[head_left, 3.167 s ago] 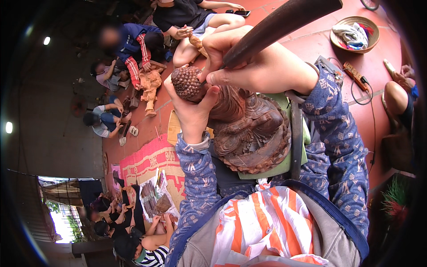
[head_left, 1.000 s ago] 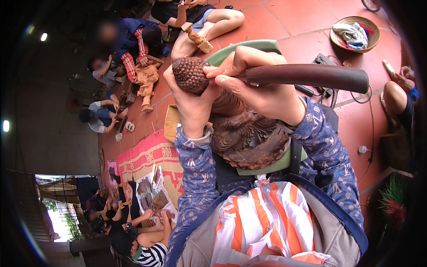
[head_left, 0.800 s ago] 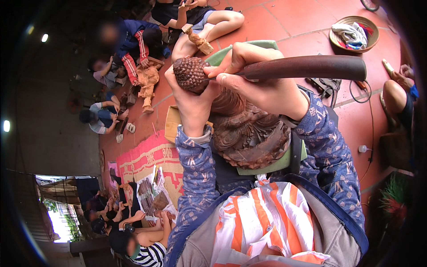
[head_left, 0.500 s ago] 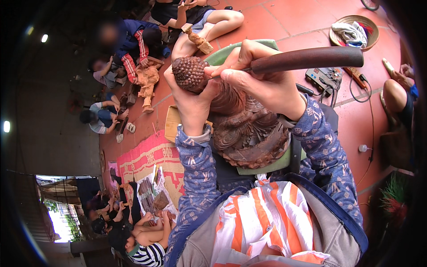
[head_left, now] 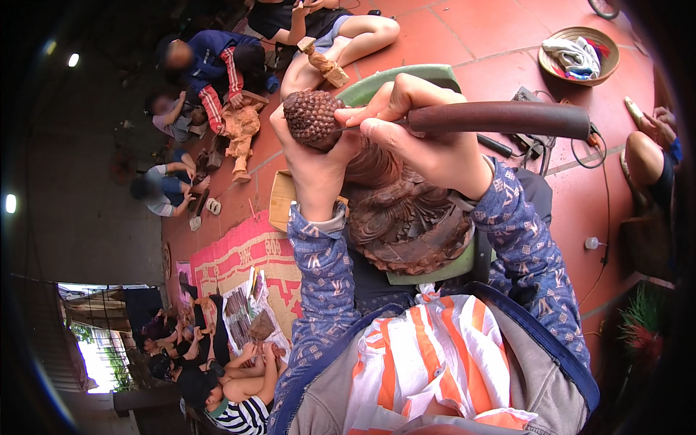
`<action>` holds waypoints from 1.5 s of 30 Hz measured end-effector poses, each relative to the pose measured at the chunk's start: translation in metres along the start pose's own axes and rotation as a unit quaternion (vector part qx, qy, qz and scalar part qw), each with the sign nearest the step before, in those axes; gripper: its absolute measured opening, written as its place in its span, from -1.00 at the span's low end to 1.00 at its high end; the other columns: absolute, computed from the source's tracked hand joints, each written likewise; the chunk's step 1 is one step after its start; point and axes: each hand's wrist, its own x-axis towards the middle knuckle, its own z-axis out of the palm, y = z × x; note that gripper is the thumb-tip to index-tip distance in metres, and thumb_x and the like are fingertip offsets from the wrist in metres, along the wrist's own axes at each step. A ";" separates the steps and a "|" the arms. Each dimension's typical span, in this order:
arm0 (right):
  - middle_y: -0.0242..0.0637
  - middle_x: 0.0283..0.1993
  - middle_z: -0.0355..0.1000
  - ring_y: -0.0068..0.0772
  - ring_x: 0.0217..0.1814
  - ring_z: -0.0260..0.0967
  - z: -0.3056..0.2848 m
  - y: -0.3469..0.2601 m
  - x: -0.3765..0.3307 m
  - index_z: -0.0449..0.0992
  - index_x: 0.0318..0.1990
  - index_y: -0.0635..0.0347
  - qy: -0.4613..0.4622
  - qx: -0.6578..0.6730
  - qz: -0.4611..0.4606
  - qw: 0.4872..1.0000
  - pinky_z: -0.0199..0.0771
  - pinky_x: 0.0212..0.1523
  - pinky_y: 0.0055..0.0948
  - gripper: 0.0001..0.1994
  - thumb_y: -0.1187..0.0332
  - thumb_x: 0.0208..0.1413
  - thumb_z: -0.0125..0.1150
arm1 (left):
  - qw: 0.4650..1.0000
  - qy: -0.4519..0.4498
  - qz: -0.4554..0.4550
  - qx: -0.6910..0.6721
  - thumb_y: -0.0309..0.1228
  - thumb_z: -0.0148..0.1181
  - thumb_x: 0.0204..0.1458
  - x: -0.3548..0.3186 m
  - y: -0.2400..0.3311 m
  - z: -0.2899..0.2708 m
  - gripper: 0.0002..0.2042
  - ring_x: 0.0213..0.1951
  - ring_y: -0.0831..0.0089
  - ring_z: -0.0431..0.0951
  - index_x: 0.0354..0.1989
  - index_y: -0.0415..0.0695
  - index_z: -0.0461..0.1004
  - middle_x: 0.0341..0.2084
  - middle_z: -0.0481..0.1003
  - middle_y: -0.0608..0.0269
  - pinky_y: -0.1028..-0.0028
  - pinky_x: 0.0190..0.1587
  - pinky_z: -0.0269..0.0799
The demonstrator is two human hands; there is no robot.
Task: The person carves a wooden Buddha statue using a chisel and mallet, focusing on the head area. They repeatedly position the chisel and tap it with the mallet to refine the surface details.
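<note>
A dark brown wooden statue [head_left: 409,225] lies across my lap, its knobbly-haired head [head_left: 312,119] pointing away from me. My left hand [head_left: 315,174] is wrapped round the neck and the side of the head. In my right hand [head_left: 435,148] is a carving tool [head_left: 507,119] with a long, slightly curved dark handle reaching out to the right. Its thin shank runs between my fingertips, which press close to the face and neck. The cutting tip is hidden by my fingers. A green plastic surface [head_left: 438,72] shows beneath and beyond the statue.
A woven basket with cloths [head_left: 580,56] stands at far right. A grey control box [head_left: 533,138] with cables lies partly behind the handle. At left, a person in a blue jacket [head_left: 217,61] handles a pale wooden figure [head_left: 241,138]. A pink mat [head_left: 243,254] covers floor tiles.
The outer end of the tool's handle has swung down toward me, and my right hand has tilted with it. My left hand and the statue have hardly shifted.
</note>
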 end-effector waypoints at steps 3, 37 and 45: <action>-0.27 -0.39 0.48 -0.53 -0.25 0.42 0.003 0.006 -0.002 0.36 -0.43 0.29 0.041 0.051 0.013 0.998 0.42 -0.23 -0.54 -0.85 0.52 0.10 0.23 | 0.999 0.000 -0.005 0.033 -0.37 0.48 -0.16 0.000 -0.001 -0.003 -0.31 -0.07 0.45 0.42 0.11 -0.20 0.17 -0.08 0.36 0.19 0.48 0.02 0.36; -0.18 -0.48 0.36 -0.10 -0.43 0.37 0.003 -0.065 0.037 0.35 -0.42 0.23 -0.190 -0.278 -0.105 0.936 0.35 -0.39 -0.28 -0.83 0.52 -0.15 0.25 | 0.998 -0.031 0.048 0.025 -0.38 0.46 -0.18 0.006 -0.013 -0.005 -0.35 -0.08 0.43 0.44 0.01 -0.16 0.13 -0.09 0.36 0.17 0.40 -0.01 0.40; -0.27 -0.42 0.46 -0.45 -0.26 0.48 -0.013 -0.034 -0.002 0.41 -0.43 0.29 -0.018 -0.037 0.061 0.997 0.44 -0.27 -0.55 -0.87 0.55 0.01 0.29 | 1.000 -0.014 -0.002 0.027 -0.33 0.46 -0.21 0.001 -0.015 -0.010 -0.32 -0.11 0.38 0.47 0.03 -0.16 0.14 -0.11 0.36 0.16 0.37 0.02 0.41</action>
